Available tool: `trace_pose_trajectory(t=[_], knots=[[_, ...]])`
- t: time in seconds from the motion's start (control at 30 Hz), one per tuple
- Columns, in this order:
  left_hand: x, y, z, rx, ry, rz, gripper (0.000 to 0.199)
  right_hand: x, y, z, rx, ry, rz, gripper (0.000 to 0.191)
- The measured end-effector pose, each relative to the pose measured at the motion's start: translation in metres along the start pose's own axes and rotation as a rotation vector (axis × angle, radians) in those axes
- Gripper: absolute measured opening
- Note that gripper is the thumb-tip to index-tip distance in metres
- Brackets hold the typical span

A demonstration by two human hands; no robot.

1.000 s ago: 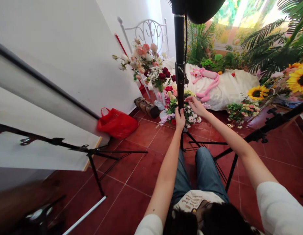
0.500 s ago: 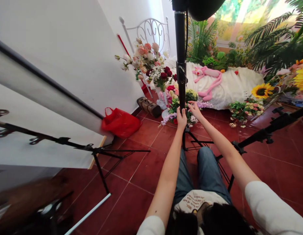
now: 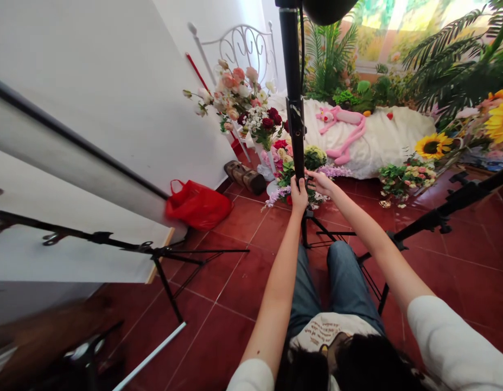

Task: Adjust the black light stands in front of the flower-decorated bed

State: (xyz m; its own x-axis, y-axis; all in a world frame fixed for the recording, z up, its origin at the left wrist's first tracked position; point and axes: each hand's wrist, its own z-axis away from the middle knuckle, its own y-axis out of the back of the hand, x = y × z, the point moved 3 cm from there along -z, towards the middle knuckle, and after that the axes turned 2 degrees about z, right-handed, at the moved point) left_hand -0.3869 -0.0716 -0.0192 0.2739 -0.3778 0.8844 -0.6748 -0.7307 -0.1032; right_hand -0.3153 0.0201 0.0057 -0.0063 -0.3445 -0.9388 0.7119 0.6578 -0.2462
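Before me a black stand (image 3: 294, 117) rises from tripod legs, its pole leaning slightly left at the top. My left hand (image 3: 299, 196) is wrapped round the lower part of this pole. On the pole's right side, my right hand (image 3: 321, 182) has its fingers bent in against it at about the same height. What those fingertips pinch is too small to make out. A dark rounded fixture (image 3: 328, 10) is partly visible at the top edge. Behind the hands are artificial flowers (image 3: 284, 163), partly covered by the pole and my fingers.
Left are a red bag (image 3: 199, 204), another black stand (image 3: 164, 252) and a white board. To the right slants a third stand (image 3: 432, 217). Further back, a pink plush toy (image 3: 344, 120) lies on white cloth (image 3: 401, 136), near sunflowers (image 3: 433, 145) and a white metal chair (image 3: 247, 46).
My right hand has come closer to the pole and its fingers have bent in. The left hand keeps its hold. The view has shifted slightly, and the pole's top now appears further left.
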Motion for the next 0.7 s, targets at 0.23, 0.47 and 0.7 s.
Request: trace_pose_trajectory(t=[0.23, 0.47, 0.7], knots=[[0.008, 0.001, 0.002, -0.021, 0.005, 0.033, 0.058, 0.039, -0.008, 0.007, -0.145, 0.153, -0.409, 0.029], [0.004, 0.001, 0.003, -0.034, 0.026, 0.047, 0.058, 0.044, -0.012, -0.012, 0.076, 0.265, -0.445, 0.028], [0.009, 0.002, 0.0, -0.022, 0.028, -0.001, 0.064, 0.007, -0.005, -0.007, 0.464, 0.233, 0.072, 0.045]])
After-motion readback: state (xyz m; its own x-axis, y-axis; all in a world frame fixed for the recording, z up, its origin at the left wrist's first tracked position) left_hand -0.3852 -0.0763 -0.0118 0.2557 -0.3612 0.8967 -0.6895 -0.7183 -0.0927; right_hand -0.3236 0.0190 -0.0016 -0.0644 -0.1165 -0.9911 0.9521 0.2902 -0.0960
